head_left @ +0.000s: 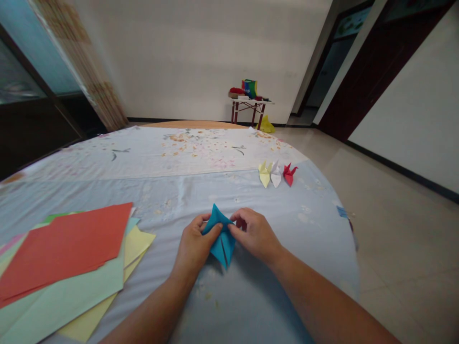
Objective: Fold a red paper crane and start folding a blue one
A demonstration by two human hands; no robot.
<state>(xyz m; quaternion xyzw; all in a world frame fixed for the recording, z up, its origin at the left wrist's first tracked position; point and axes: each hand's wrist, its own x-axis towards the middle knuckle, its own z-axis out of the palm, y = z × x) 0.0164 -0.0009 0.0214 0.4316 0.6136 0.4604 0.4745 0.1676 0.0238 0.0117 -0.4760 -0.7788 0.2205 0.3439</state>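
A piece of blue origami paper [223, 242], folded into a diamond shape with a slit down its lower half, is held just above the table in front of me. My left hand [196, 239] grips its left edge, thumb pressed on the front face and fingers behind. On the opposite edge, my right hand [255, 232] pinches the paper between thumb and fingers. The fingertips behind the paper are partly hidden. Beyond, at the right, stand three folded paper figures: a yellow one [265, 175], a white one [276, 174] and a red one [289, 175].
Loose sheets lie at the left, with red paper [77, 243] over pale green paper [89, 282] and yellow paper [138, 244]. A floral cloth [201, 157] covers the round table. By the far wall, a small table [247, 101] holds a colourful bag [249, 88].
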